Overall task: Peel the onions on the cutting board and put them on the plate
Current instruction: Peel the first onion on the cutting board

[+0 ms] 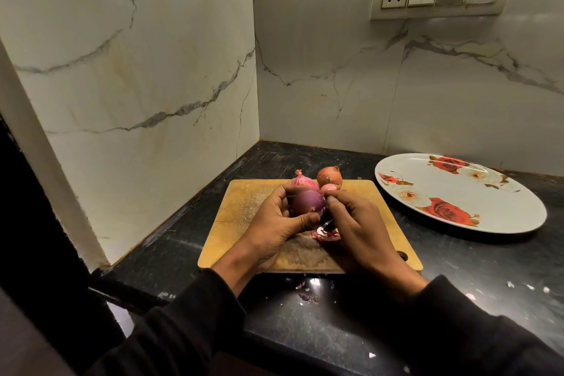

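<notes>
Above the cutting board (244, 207), purple onion (306, 201) gripped between both hands (311, 217)

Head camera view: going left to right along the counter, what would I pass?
Cutting board → left hand → purple onion it grips → right hand → flowered plate.

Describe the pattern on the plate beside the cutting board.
The plate is white with red and white roses, seen clearly in the head view.
</notes>
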`<state>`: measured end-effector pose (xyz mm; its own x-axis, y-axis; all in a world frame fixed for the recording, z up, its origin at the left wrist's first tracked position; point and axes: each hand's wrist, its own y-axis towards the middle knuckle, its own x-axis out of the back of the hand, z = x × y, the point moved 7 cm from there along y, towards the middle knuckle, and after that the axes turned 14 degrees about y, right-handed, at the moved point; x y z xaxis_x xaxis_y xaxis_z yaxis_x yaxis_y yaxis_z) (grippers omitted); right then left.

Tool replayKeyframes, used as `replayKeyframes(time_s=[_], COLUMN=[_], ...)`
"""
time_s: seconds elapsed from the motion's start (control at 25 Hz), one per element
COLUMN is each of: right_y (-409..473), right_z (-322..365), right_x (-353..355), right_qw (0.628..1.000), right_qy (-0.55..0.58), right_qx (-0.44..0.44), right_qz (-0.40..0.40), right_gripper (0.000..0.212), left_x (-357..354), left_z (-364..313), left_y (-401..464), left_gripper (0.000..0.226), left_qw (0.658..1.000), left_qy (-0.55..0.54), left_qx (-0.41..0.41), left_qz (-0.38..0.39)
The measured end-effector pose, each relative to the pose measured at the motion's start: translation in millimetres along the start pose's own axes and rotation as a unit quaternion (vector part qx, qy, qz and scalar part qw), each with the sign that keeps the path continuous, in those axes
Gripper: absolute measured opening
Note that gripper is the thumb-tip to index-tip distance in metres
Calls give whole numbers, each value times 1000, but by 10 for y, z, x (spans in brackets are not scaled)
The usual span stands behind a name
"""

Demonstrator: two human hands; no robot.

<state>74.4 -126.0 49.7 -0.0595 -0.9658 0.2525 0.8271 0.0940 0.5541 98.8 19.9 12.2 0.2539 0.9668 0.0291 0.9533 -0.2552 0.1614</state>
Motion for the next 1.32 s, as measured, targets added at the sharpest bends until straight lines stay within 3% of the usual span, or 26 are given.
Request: replayKeyframes(time_s=[0.12,0.44,0.6,1.0,1.32], right_y=[-12,21,4,48,55], right_z=[15,-13,41,-64,-41], right_x=[-53,-68,-16,-12,15], right_qw=[999,996,998,996,998], right_qy=[2,-80,-43,-77,-67], right_qx=[19,26,32,-26,-14], right_qz=[34,32,21,24,6], right_gripper=[17,27,18,27,17], left_x=[2,-6,-12,-46,-37], left_z=[17,14,18,-15,-2], left_y=[9,10,17,-1,28], left_gripper=[65,64,64,58,55], left_qw=[1000,1000,1000,999,999], left_qy=[-6,11,-6,29,16], left_qx=[6,12,8,-13,-30], left_qz=[-2,1,13,23,27])
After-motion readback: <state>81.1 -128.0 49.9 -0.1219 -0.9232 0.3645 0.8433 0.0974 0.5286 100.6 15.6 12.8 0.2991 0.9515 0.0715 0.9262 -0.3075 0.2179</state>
